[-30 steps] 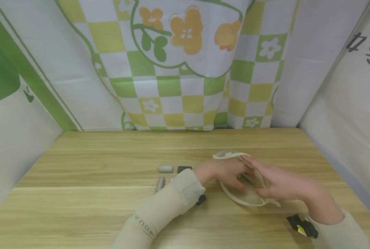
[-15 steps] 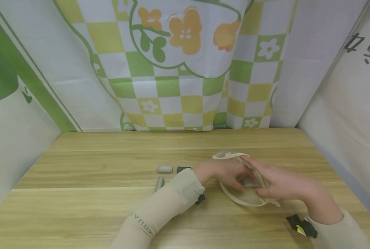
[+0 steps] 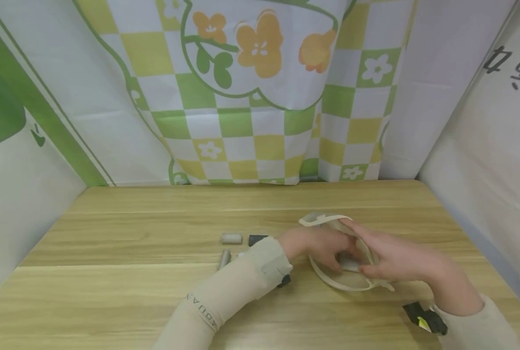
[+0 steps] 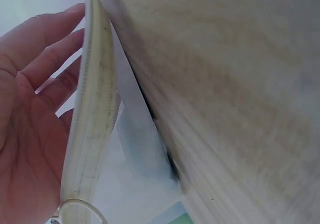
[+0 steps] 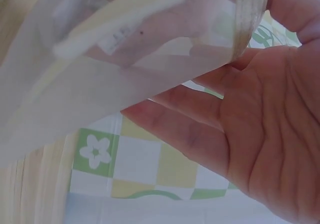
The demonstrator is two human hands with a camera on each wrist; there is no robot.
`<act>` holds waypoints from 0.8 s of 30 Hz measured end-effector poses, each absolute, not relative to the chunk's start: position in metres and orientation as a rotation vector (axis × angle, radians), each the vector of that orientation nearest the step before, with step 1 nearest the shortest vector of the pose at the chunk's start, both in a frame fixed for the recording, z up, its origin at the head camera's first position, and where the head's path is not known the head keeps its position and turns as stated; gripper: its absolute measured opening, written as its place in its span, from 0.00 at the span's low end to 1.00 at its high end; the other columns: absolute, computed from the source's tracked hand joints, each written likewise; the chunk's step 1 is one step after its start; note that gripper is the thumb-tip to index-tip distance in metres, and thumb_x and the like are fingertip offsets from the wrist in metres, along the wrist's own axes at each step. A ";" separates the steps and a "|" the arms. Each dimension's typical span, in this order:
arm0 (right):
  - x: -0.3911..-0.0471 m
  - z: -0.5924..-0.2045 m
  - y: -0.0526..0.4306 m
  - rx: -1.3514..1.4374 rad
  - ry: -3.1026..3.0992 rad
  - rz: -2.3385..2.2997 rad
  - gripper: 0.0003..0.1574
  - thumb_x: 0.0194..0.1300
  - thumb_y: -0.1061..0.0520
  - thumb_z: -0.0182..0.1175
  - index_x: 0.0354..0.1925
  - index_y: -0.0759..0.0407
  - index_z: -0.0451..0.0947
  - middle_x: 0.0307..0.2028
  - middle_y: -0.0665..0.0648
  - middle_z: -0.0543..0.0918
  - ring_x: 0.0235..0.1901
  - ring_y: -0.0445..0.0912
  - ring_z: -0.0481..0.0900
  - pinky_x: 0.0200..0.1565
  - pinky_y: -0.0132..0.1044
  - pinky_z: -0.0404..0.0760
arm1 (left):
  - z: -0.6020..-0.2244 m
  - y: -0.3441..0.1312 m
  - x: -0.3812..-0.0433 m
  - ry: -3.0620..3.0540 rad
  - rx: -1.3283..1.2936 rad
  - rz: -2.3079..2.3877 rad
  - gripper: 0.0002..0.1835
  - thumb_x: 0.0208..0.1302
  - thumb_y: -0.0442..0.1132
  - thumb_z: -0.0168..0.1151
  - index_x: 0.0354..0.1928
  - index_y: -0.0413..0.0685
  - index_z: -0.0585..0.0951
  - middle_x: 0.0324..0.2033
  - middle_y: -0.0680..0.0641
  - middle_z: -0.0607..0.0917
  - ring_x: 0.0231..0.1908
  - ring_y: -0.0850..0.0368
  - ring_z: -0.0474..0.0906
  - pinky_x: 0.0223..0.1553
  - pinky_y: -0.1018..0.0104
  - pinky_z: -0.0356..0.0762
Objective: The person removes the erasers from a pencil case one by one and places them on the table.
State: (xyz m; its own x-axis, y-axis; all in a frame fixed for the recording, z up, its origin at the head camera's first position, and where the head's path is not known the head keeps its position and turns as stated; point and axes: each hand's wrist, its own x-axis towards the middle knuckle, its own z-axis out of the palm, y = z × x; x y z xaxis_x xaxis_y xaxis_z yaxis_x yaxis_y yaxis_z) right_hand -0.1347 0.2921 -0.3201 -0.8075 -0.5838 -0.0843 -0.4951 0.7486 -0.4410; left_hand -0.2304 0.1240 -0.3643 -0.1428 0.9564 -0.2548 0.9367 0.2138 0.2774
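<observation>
A translucent pouch [image 3: 345, 281] with a cream zip edge [image 4: 90, 103] stands on the table, its mouth gaping. My right hand [image 3: 402, 255] grips the rim from the right, with the thumb at the near side and fingers over the far edge. In the right wrist view its fingers lie along the clouded wall. My left hand [image 3: 323, 245] reaches into the mouth from the left, fingers bent downward. Beside its fingertips inside shows a pale grey thing [image 3: 351, 265] whose kind is unclear. In the left wrist view the zip edge hides those fingertips.
Left of the pouch lie two grey cylinders, one grey cylinder [image 3: 232, 238] sideways and another grey cylinder [image 3: 225, 259] slanted. A black piece [image 3: 257, 240] and another black piece [image 3: 285, 280] sit partly behind the left sleeve. A checked floral cloth [image 3: 260, 146] hangs at the back.
My left hand has shifted slightly inside the pouch, and the pale grey thing there shows a little lower and nearer. The right hand keeps its hold on the rim.
</observation>
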 end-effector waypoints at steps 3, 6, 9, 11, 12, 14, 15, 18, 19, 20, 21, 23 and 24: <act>-0.135 -0.319 0.292 -0.848 2.724 -0.600 0.58 0.62 0.51 0.67 0.77 0.62 0.45 0.69 0.70 0.68 0.57 0.53 0.78 0.56 0.56 0.77 | -0.364 0.124 -0.230 2.098 1.740 0.105 0.24 0.61 0.37 0.68 0.61 0.55 0.80 0.52 0.59 0.83 0.48 0.69 0.72 0.54 0.83 0.66; -0.134 -0.319 0.291 -0.837 2.713 -0.603 0.58 0.62 0.51 0.67 0.78 0.61 0.44 0.69 0.70 0.67 0.57 0.52 0.78 0.56 0.56 0.77 | -0.364 0.124 -0.230 2.072 1.713 0.140 0.23 0.61 0.36 0.68 0.59 0.55 0.81 0.49 0.60 0.83 0.46 0.70 0.73 0.52 0.83 0.66; -0.134 -0.318 0.291 -0.827 2.705 -0.606 0.59 0.62 0.52 0.67 0.78 0.61 0.43 0.69 0.69 0.68 0.52 0.48 0.79 0.55 0.53 0.79 | -0.365 0.125 -0.230 2.048 1.704 0.157 0.24 0.60 0.35 0.69 0.59 0.54 0.81 0.52 0.60 0.83 0.48 0.71 0.73 0.53 0.84 0.66; -0.134 -0.318 0.291 -0.811 2.698 -0.609 0.58 0.62 0.52 0.67 0.78 0.60 0.43 0.68 0.68 0.70 0.46 0.43 0.80 0.52 0.48 0.80 | -0.366 0.126 -0.230 2.036 1.709 0.153 0.24 0.59 0.35 0.69 0.59 0.54 0.80 0.52 0.59 0.83 0.48 0.71 0.73 0.54 0.84 0.65; -0.134 -0.318 0.291 -0.810 2.695 -0.611 0.59 0.62 0.52 0.67 0.78 0.59 0.42 0.66 0.68 0.71 0.42 0.40 0.79 0.50 0.46 0.80 | -0.366 0.127 -0.230 2.031 1.707 0.153 0.24 0.59 0.35 0.69 0.59 0.53 0.80 0.52 0.59 0.83 0.48 0.70 0.72 0.54 0.84 0.65; -0.133 -0.317 0.291 -0.807 2.694 -0.608 0.59 0.62 0.52 0.67 0.78 0.59 0.42 0.65 0.68 0.72 0.36 0.36 0.77 0.47 0.42 0.80 | -0.366 0.129 -0.230 2.026 1.715 0.138 0.24 0.59 0.35 0.69 0.59 0.52 0.80 0.52 0.58 0.83 0.47 0.70 0.72 0.54 0.84 0.65; -0.133 -0.317 0.291 -0.807 2.694 -0.607 0.59 0.62 0.53 0.67 0.78 0.59 0.42 0.65 0.68 0.73 0.35 0.35 0.76 0.46 0.40 0.80 | -0.366 0.130 -0.230 2.026 1.718 0.134 0.24 0.58 0.35 0.69 0.59 0.52 0.80 0.51 0.57 0.83 0.47 0.70 0.72 0.54 0.83 0.65; -0.133 -0.318 0.291 -0.806 2.700 -0.606 0.59 0.62 0.53 0.67 0.78 0.59 0.42 0.65 0.67 0.73 0.33 0.34 0.75 0.45 0.39 0.80 | -0.364 0.132 -0.227 2.020 1.711 0.119 0.25 0.57 0.35 0.70 0.59 0.51 0.79 0.50 0.57 0.83 0.47 0.69 0.72 0.53 0.83 0.66; -0.133 -0.318 0.291 -0.813 2.700 -0.606 0.59 0.62 0.52 0.67 0.78 0.60 0.42 0.65 0.67 0.73 0.33 0.33 0.75 0.45 0.38 0.80 | -0.363 0.133 -0.226 2.020 1.711 0.111 0.25 0.57 0.35 0.70 0.59 0.50 0.79 0.49 0.57 0.83 0.46 0.69 0.72 0.52 0.83 0.66; -0.134 -0.318 0.291 -0.819 2.699 -0.607 0.59 0.62 0.52 0.67 0.78 0.60 0.42 0.65 0.67 0.73 0.33 0.33 0.75 0.44 0.38 0.80 | -0.363 0.133 -0.226 2.017 1.706 0.108 0.25 0.57 0.35 0.70 0.58 0.50 0.79 0.48 0.57 0.82 0.46 0.69 0.72 0.51 0.83 0.66; -0.134 -0.318 0.291 -0.816 2.696 -0.610 0.59 0.62 0.52 0.67 0.78 0.60 0.42 0.65 0.67 0.73 0.32 0.33 0.74 0.44 0.37 0.79 | -0.362 0.134 -0.225 2.016 1.700 0.107 0.25 0.57 0.35 0.70 0.58 0.50 0.79 0.46 0.57 0.82 0.45 0.69 0.72 0.50 0.83 0.67; -0.134 -0.318 0.291 -0.821 2.686 -0.620 0.59 0.62 0.51 0.67 0.78 0.60 0.41 0.63 0.67 0.74 0.30 0.32 0.73 0.42 0.36 0.78 | -0.362 0.134 -0.224 2.014 1.702 0.097 0.24 0.57 0.34 0.69 0.58 0.50 0.79 0.43 0.58 0.81 0.42 0.69 0.71 0.47 0.83 0.67; -0.135 -0.318 0.292 -0.825 2.685 -0.619 0.60 0.63 0.51 0.67 0.78 0.60 0.41 0.63 0.67 0.74 0.30 0.32 0.73 0.41 0.36 0.78 | -0.362 0.134 -0.224 2.013 1.709 0.095 0.24 0.57 0.34 0.69 0.57 0.50 0.79 0.42 0.58 0.80 0.41 0.68 0.71 0.46 0.83 0.67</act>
